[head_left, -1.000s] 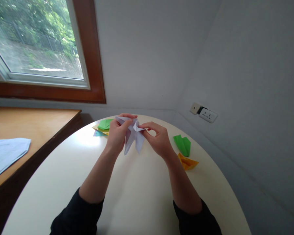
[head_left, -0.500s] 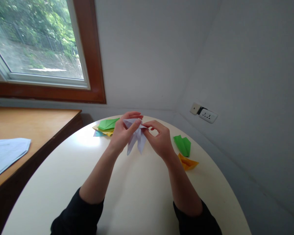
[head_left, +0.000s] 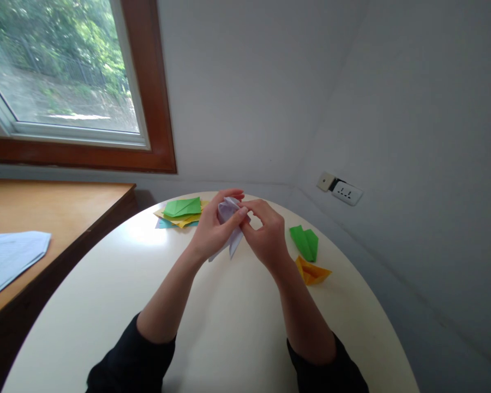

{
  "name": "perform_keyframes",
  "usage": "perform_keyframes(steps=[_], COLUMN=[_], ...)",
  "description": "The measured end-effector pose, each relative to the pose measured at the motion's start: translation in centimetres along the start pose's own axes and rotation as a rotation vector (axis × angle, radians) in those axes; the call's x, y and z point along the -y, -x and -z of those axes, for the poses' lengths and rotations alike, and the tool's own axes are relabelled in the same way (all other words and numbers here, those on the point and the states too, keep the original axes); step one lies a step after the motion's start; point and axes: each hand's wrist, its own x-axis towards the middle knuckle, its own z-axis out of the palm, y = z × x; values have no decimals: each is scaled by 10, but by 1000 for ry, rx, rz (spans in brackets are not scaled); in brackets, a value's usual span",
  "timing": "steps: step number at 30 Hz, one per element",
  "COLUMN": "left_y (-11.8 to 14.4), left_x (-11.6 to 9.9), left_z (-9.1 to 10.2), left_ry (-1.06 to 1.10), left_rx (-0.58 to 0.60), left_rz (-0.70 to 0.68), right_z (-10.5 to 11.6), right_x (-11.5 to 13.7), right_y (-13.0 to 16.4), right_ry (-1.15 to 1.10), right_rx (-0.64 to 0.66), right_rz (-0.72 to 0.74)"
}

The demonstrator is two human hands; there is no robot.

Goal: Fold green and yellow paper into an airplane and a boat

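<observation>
A folded sheet of white origami paper [head_left: 229, 206] is held up over the far half of the round table, its pointed ends hanging below my hands. My left hand [head_left: 215, 226] is closed around its left side, thumb across the front and fingers behind. My right hand [head_left: 265, 226] pinches the right edge between thumb and forefinger, close to the left thumb. Part of the paper is hidden by both hands.
Beyond my left hand lies a stack of folded green, yellow and blue paper [head_left: 183, 207]. To the right are a green folded paper [head_left: 305, 243] and an orange paper boat [head_left: 313, 271] on the white table [head_left: 237, 327]. A wooden desk [head_left: 65, 204] holds white sheets [head_left: 14, 256].
My left hand has shifted right, bringing its thumb to the right fingertips. The white paper has turned and its hanging points have drawn closer together.
</observation>
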Motion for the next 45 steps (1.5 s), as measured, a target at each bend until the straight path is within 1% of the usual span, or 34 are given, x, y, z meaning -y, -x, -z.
perform_keyframes(steps=[3, 6, 11, 16, 18, 22, 29, 34, 37, 39, 42, 45], left_y=[0, -1, -2, -2, -2, 0, -1, -1, 0, 0, -1, -3], left_x=[-1, -2, -2, 2, 5, 8, 6, 6, 4, 2, 1, 3], left_z=[0, -1, -2, -2, -1, 0, 4, 7, 8, 8, 9, 12], left_ry=[-3, 23, 79, 106, 128, 181, 167, 228, 268, 284, 299, 304], left_rx=[-17, -29, -27, -12, 17, 105, 193, 260, 280, 271, 236, 194], left_rz=[-4, 2, 23, 45, 68, 141, 203, 280, 314, 337, 389, 434], right_z=[-1, -1, -2, -3, -3, -1, 6, 10, 11, 12, 13, 13], right_x=[3, 4, 3, 1, -1, -3, -10, -20, -21, -19, -17, -18], right_y=[-1, 0, 0, 0, 0, -1, -2, 0, 0, -1, -2, -3], right_ry=[-21, -58, -157, -202, -226, -306, -538, -573, -679, -771, -867, -916], right_rx=[-13, 16, 48, 6, 3, 75, 196, 256, 284, 301, 283, 192], right_rz=[12, -7, -87, -157, -184, -264, -415, -491, -590, -662, -719, -754])
